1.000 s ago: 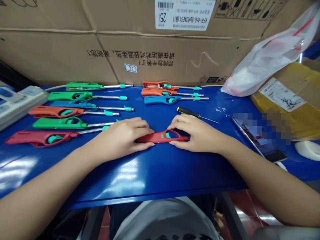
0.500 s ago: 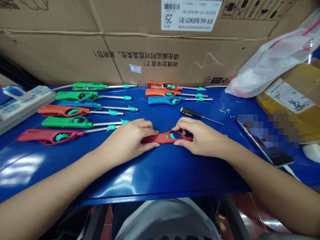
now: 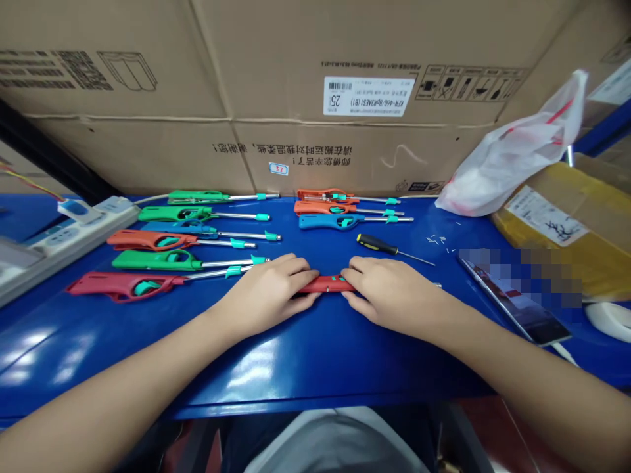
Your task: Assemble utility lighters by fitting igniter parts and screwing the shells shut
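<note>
A red long-nosed lighter (image 3: 326, 284) lies on the blue table (image 3: 315, 355) straight ahead of me. My left hand (image 3: 269, 293) is closed over its left end. My right hand (image 3: 389, 293) is closed over its right end, and most of the body is hidden under the fingers. Only a short red stretch shows between the two hands. A thin metal tip (image 3: 437, 285) peeks out just past my right hand. A black-and-yellow screwdriver (image 3: 389, 248) rests on the table just beyond my right hand.
Several green, orange, blue and red lighters lie in a column at the left (image 3: 162, 259), three more at the back centre (image 3: 345, 210). Cardboard boxes (image 3: 296, 98) wall off the back. A power strip (image 3: 69, 223) is at left; a phone (image 3: 517, 299), plastic bag (image 3: 513, 157) and small screws (image 3: 438, 240) at right.
My hands have slid closer together along the red lighter, so the teal trigger is now covered. The view has tilted upward, showing more of the boxes.
</note>
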A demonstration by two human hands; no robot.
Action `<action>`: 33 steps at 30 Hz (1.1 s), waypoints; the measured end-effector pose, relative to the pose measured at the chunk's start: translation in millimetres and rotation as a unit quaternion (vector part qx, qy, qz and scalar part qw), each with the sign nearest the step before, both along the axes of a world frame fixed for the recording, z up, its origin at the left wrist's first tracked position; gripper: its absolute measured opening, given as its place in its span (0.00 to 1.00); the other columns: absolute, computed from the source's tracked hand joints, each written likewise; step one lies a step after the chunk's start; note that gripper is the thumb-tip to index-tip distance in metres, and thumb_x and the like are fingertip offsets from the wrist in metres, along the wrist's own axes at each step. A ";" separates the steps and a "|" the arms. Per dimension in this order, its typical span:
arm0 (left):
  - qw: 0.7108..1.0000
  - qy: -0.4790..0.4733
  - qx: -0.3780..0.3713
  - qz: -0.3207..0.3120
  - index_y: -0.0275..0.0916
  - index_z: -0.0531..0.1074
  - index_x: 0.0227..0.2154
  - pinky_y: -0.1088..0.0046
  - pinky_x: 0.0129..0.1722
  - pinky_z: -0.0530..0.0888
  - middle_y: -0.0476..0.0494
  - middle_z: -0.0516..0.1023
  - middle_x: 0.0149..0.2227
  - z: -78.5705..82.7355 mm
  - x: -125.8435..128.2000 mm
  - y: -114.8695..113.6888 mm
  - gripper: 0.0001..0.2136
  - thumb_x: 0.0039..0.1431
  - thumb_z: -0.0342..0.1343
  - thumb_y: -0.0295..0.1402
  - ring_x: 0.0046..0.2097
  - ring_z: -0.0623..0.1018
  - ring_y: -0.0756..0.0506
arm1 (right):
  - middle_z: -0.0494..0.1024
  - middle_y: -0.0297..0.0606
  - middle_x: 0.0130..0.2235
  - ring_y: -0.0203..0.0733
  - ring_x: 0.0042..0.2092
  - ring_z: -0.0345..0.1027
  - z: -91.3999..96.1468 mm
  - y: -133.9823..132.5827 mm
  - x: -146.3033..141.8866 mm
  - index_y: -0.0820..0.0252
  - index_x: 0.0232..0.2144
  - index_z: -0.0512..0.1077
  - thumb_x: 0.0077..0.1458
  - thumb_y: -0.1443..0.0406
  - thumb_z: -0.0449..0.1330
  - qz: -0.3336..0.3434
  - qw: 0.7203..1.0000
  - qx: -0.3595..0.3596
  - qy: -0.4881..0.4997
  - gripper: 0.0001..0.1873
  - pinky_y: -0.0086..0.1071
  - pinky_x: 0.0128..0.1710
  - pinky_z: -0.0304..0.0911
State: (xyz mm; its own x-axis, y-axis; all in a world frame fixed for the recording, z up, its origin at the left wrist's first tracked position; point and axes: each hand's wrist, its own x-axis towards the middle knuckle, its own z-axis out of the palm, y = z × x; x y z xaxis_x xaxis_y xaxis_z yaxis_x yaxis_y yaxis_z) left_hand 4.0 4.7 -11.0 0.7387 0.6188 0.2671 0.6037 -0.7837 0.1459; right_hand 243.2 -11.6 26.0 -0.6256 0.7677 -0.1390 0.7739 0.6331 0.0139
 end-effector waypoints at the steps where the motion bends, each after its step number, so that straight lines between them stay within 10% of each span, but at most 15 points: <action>1: 1.000 -0.028 -0.012 -0.002 0.36 0.77 0.49 0.68 0.42 0.75 0.41 0.81 0.44 -1.2 0.1 0.4 0.12 0.69 0.56 0.36 0.44 0.79 0.42 | 0.79 0.47 0.45 0.54 0.46 0.77 0.3 0.8 2.2 0.63 0.49 0.76 0.68 0.65 0.54 0.003 1.000 0.004 0.016 0.14 0.45 0.45 0.71; 11: 0.982 -0.174 -0.050 -0.047 0.34 0.77 0.48 0.71 0.43 0.76 0.42 0.82 0.40 4.9 3.2 0.7 0.09 0.69 0.56 0.31 0.41 0.78 0.46 | 0.76 0.39 0.42 0.42 0.44 0.71 -28.7 13.2 19.3 0.57 0.46 0.76 0.68 0.63 0.57 0.029 0.943 0.013 0.331 0.09 0.36 0.45 0.69; 33: 0.982 -0.184 0.040 -0.034 0.34 0.75 0.47 0.69 0.41 0.76 0.39 0.82 0.40 13.7 -5.2 5.2 0.08 0.67 0.57 0.26 0.40 0.79 0.45 | 0.79 0.39 0.35 0.44 0.38 0.70 -19.1 29.4 48.0 0.58 0.40 0.75 0.66 0.61 0.60 0.067 0.947 0.095 0.298 0.07 0.38 0.40 0.62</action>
